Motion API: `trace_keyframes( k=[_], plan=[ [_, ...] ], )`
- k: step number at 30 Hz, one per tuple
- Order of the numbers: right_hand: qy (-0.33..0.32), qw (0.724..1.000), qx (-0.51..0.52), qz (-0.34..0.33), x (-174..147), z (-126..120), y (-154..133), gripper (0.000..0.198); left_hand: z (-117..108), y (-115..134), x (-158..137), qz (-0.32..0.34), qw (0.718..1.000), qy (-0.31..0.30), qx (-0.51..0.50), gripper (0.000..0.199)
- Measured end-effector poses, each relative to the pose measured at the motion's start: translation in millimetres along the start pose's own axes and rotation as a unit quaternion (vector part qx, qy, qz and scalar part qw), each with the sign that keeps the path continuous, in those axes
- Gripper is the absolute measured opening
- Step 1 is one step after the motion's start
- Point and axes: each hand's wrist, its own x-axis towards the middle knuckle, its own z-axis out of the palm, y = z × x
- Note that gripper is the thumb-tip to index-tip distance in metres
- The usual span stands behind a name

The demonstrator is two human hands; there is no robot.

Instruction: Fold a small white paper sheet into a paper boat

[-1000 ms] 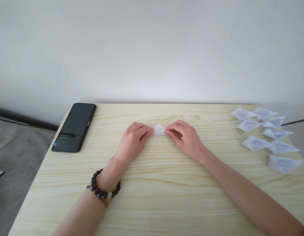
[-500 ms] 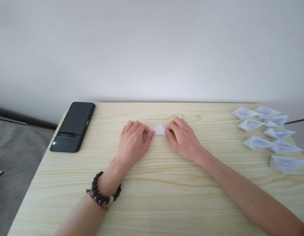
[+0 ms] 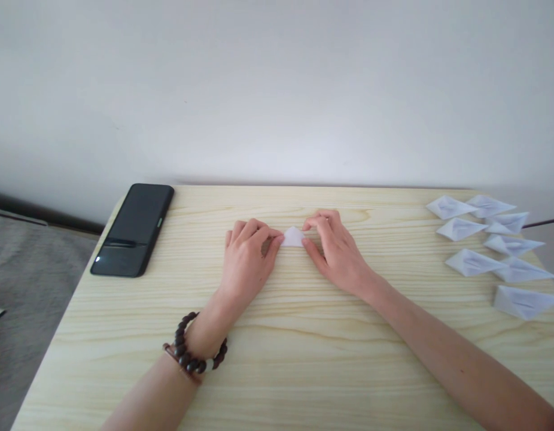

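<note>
A small folded piece of white paper (image 3: 293,237), triangular with its point away from me, lies near the middle of the table. My left hand (image 3: 250,254) pinches its left corner between thumb and index finger. At the right corner, the thumb of my right hand (image 3: 337,254) touches the paper. The right index finger is raised, apart from that thumb, near the sloping edge. A dark beaded bracelet (image 3: 186,353) and a thin brown band circle my left wrist.
Several folded white paper pieces (image 3: 474,262) with pointed ends stand in rows at the table's right side. A black phone (image 3: 133,230) lies at the left edge. Behind the light wood table (image 3: 295,359) rises a white wall (image 3: 277,90).
My right index finger has lifted off the paper's right corner and spread from the thumb. My left hand keeps its pinch. The whole view has shifted slightly.
</note>
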Motion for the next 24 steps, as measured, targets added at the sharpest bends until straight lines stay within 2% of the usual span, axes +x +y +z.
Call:
trace_keyframes(
  k=[6, 11, 20, 24],
  plan=[
    [-0.025, 0.998, -0.010, -0.064, -3, 0, 5, 0.028, -1, 4, -2, -0.008, 0.998, -0.020, 0.051, 0.019],
    [-0.009, 0.993, -0.022, -0.112, -8, 0, 5, 0.036, -1, 3, -2, -0.006, 0.998, -0.028, 0.048, 0.019],
    [0.006, 0.973, -0.145, -0.178, -21, -9, 6, 0.043, -2, 3, -1, -0.014, 0.998, -0.049, 0.028, 0.018],
    [-0.002, 0.965, -0.176, -0.195, -25, -13, 6, 0.044, -1, 1, -3, 0.015, 0.998, -0.045, 0.032, 0.022]
  ],
)
